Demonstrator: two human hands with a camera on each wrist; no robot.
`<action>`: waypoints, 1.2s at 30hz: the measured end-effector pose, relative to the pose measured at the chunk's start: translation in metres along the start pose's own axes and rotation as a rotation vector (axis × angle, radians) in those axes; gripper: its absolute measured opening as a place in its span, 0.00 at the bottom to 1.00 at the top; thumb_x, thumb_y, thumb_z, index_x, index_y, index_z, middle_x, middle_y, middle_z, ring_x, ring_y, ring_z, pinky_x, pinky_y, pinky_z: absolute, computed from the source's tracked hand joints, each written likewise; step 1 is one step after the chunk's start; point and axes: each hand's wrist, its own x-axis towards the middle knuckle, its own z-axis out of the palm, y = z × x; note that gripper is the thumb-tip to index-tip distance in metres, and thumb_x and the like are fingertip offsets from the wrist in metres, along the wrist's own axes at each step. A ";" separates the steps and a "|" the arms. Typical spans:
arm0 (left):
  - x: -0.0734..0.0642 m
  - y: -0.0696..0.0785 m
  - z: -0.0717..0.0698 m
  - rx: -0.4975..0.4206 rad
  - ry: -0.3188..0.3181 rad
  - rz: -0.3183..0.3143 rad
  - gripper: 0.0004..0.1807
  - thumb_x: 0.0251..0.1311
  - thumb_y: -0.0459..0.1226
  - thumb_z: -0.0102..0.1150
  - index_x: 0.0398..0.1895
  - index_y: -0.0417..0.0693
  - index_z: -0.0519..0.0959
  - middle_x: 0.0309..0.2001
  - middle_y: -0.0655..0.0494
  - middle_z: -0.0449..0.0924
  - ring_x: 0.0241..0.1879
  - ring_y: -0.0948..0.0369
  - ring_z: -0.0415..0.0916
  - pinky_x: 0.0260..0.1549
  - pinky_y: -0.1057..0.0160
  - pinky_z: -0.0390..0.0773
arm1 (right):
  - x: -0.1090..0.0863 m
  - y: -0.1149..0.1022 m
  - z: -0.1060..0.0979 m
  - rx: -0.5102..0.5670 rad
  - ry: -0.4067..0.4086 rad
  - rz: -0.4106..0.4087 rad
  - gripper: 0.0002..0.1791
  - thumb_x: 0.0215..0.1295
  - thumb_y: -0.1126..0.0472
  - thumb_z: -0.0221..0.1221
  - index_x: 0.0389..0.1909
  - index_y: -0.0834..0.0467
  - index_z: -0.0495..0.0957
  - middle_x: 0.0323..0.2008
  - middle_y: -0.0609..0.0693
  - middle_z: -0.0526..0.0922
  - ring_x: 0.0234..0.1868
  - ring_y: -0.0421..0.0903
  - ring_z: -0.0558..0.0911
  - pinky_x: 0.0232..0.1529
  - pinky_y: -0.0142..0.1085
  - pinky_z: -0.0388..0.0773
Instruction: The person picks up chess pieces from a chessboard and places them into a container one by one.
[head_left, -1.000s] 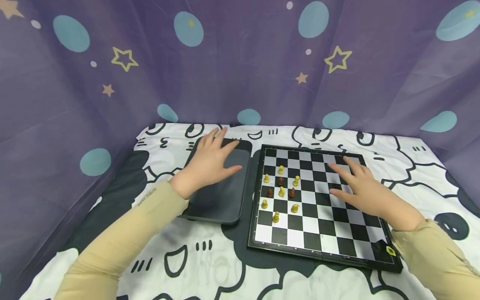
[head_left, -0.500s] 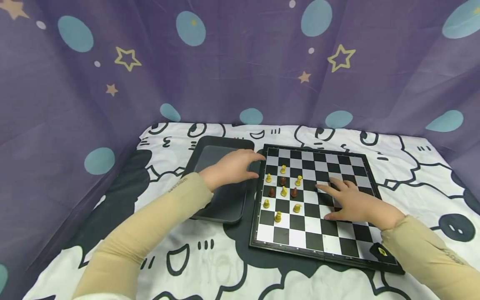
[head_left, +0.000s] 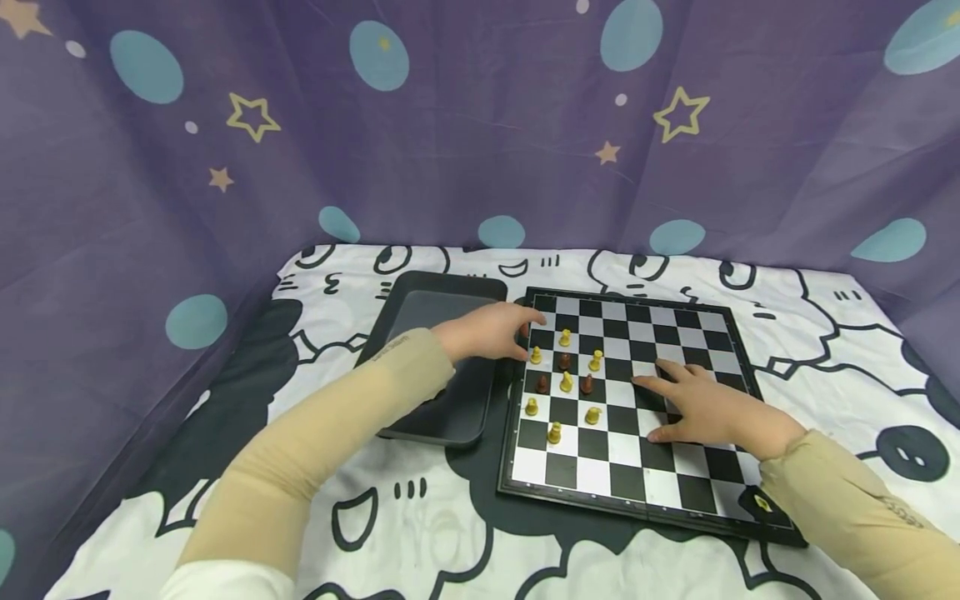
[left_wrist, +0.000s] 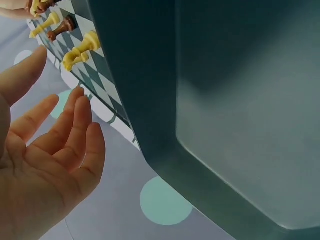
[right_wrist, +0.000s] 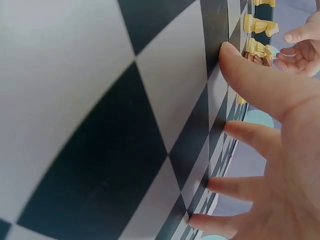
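Note:
My left hand (head_left: pixel 487 332) reaches across the tray's right side to the board's left edge. Its thumb and fingers are parted and hold nothing; the thumb tip is close to a yellow pawn (head_left: pixel 536 356). In the left wrist view the hand (left_wrist: pixel 55 165) shows an empty palm. On the magnetic-style checkered chessboard (head_left: pixel 625 450), several yellow chess pieces, among them a knight (head_left: pixel 593 415) and a rook (head_left: pixel 554 433), stand around brown ones such as a pawn (head_left: pixel 565 362). My right hand (head_left: pixel 708 412) spreads its fingers over the board's right half, fingertips (right_wrist: pixel 227 50) at its surface.
A dark grey tray (head_left: pixel 450 412) lies left of the chessboard, its rim close to the board's edge. A small black item with a yellow mark (head_left: pixel 762 503) is at the board's near right corner. Both rest on a patterned cloth (head_left: pixel 420 533); a purple curtain (head_left: pixel 480 150) hangs behind.
My left hand has moved right from above the tray to the board's left edge. The right hand came left and down to the board, then stayed there. The chess pieces have not moved.

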 end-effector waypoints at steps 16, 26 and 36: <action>0.019 0.005 0.002 0.063 -0.082 0.039 0.19 0.58 0.35 0.64 0.53 0.44 0.76 0.38 0.51 0.78 0.34 0.61 0.71 0.37 0.63 0.72 | 0.000 0.000 0.004 -0.006 0.036 -0.024 0.45 0.49 0.35 0.64 0.67 0.52 0.65 0.66 0.72 0.57 0.61 0.79 0.57 0.51 0.69 0.63; 0.025 0.003 0.005 0.022 -0.075 0.051 0.13 0.57 0.35 0.64 0.46 0.45 0.80 0.32 0.55 0.76 0.30 0.62 0.68 0.34 0.65 0.69 | 0.000 -0.001 0.002 -0.004 0.024 -0.009 0.45 0.49 0.35 0.64 0.67 0.51 0.65 0.67 0.72 0.56 0.62 0.78 0.58 0.51 0.69 0.63; 0.028 0.000 0.009 -0.014 -0.065 0.073 0.01 0.58 0.34 0.63 0.33 0.46 0.81 0.30 0.56 0.76 0.29 0.64 0.68 0.31 0.68 0.69 | 0.000 0.000 0.003 0.009 0.018 0.004 0.46 0.48 0.35 0.64 0.67 0.51 0.65 0.67 0.71 0.56 0.62 0.78 0.58 0.51 0.69 0.64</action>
